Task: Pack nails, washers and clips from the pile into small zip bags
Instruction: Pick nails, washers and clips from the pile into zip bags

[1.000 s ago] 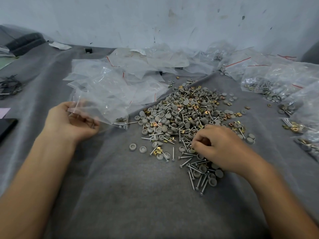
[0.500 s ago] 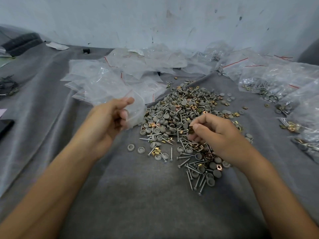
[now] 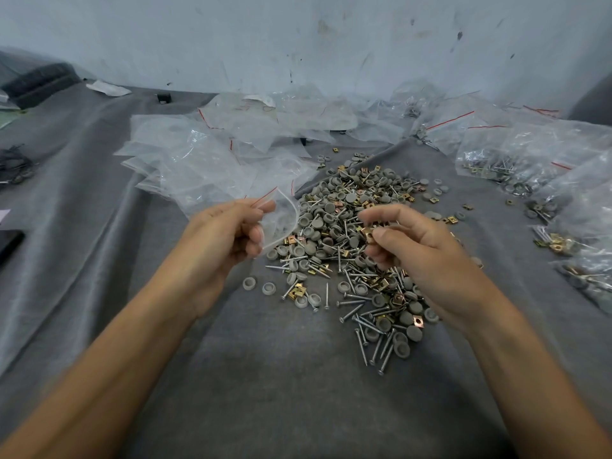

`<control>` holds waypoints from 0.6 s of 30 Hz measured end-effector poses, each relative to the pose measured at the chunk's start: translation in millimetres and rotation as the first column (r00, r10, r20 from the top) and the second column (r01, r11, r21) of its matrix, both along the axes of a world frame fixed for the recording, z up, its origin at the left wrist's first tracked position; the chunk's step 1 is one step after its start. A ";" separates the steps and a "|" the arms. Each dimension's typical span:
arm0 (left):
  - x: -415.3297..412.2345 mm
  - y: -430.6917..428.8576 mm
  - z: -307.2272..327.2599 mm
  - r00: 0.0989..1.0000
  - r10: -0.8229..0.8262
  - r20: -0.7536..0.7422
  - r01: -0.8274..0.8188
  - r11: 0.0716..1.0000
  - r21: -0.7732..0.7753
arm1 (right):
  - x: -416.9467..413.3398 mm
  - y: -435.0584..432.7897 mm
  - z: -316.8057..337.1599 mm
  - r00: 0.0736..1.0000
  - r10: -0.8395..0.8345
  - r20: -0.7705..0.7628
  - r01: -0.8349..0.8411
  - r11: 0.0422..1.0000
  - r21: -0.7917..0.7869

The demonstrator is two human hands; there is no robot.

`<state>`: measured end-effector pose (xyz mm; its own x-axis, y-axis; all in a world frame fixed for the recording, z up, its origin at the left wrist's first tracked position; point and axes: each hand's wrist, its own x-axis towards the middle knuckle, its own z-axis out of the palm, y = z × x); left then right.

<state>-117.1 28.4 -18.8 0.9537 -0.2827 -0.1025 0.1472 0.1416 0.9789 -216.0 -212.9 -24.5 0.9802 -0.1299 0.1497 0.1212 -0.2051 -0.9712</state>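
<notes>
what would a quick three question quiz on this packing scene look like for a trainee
1. True or false: the left hand holds a small clear bag.
2. What does the right hand pinch above the pile? A) a gold clip B) a pen C) scissors
3. Fill in: the filled bags lie to the pile's ___.
Key: 1 true; 2 A; 3 right.

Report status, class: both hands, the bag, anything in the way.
Left hand grips small zip bag. Right hand pinches brass clip above the hardware pile. Nothing between clip and bag.
</notes>
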 end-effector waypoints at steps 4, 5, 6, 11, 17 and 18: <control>-0.9 0.7 0.6 1.000 0.001 -0.003 -0.001 1.000 0.000 | -0.2 5.3 0.8 1.000 0.019 -0.024 -0.019 1.000 -0.003; -1.0 0.9 0.8 1.000 0.003 -0.005 -0.003 1.000 -0.001 | -0.1 7.3 1.0 0.999 0.023 -0.025 -0.023 1.000 0.007; -1.1 0.9 0.8 1.000 0.003 -0.005 -0.003 1.000 -0.001 | 0.0 8.9 0.8 0.999 0.025 -0.021 -0.024 1.000 0.005; -2.3 0.9 1.7 1.000 -0.006 0.001 0.006 1.000 0.019 | -1.6 11.8 -1.7 0.999 0.043 0.015 -0.042 0.997 -0.057; -4.7 -0.3 3.1 1.000 -0.010 0.013 0.010 0.999 0.045 | -2.6 13.3 0.7 0.998 0.053 -0.042 -0.054 0.998 -0.038; -5.3 -0.9 3.1 1.000 -0.012 0.015 0.012 0.999 0.050 | -2.4 13.4 0.5 0.998 0.044 -0.051 -0.047 0.997 -0.054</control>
